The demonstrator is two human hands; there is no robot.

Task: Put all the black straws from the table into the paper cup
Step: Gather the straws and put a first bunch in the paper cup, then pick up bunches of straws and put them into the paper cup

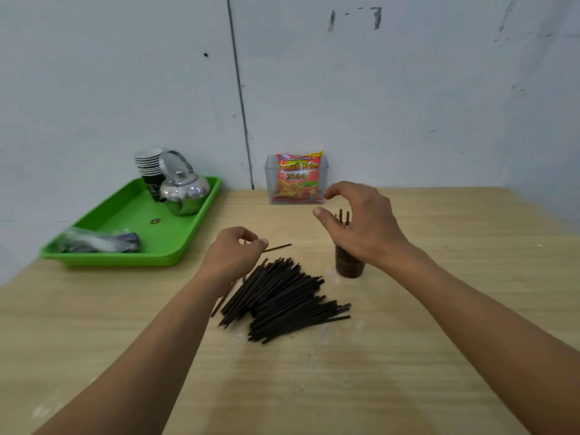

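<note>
Indoors, wood table (408,356), white wall (408,89), left hand (233,257) pinching straw (277,248), right hand (364,224) seemingly relaxed.

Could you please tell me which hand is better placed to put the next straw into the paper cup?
Left, I'd judge: the left hand pinches a straw near the paper cup; the right hand hovers open above it, empty.

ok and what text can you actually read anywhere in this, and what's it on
"2000": on the red snack packet in the clear holder.
Yellow brand line and the small line above it, same packet: too blurred to read.
White lettering down the stack of cups on the green tray: starts with "G", rest blurred, partly behind the kettle.
Faint print on the paper cup: unreadable.
</note>
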